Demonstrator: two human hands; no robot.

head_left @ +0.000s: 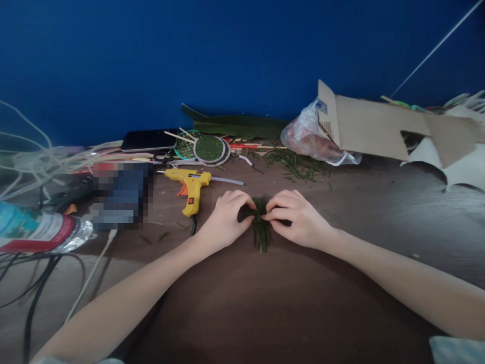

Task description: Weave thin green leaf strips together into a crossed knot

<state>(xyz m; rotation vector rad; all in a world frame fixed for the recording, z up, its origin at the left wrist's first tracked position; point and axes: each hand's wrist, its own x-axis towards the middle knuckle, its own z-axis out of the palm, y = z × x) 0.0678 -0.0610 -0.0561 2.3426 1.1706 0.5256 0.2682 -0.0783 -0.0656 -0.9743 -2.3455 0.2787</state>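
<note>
I have the fingers of my left hand [229, 218] nearly closed, thumb and forefinger pinching the left side of a bundle of dark green strips [262, 237], while those of my right hand [299, 217] pinch it from the right; the bundle lies around the middle of the counter [265, 298], its loose ends pointing towards me and towards the far edge. By the counter's left edge a clear bottle [81, 233] lies on its side, wearing a blue-green, white and red label [49, 228] whose print I can't read; I can't tell what is in it. Near the far edge, right of centre, a clear plastic bag [303, 132] holds something reddish brown that I can't make out, touching an opened cardboard box [375, 121] with one flap up and a hole cut in its side. Left of centre near that edge, a round piece [209, 147] has green filling inside a pale rim. Closer to my left hand, the yellow glue gun [192, 188] carries a small dark label, too tiny to read, and a glue stick [229, 180] pokes from its back. Green shreds [299, 164] are scattered before the bag.
</note>
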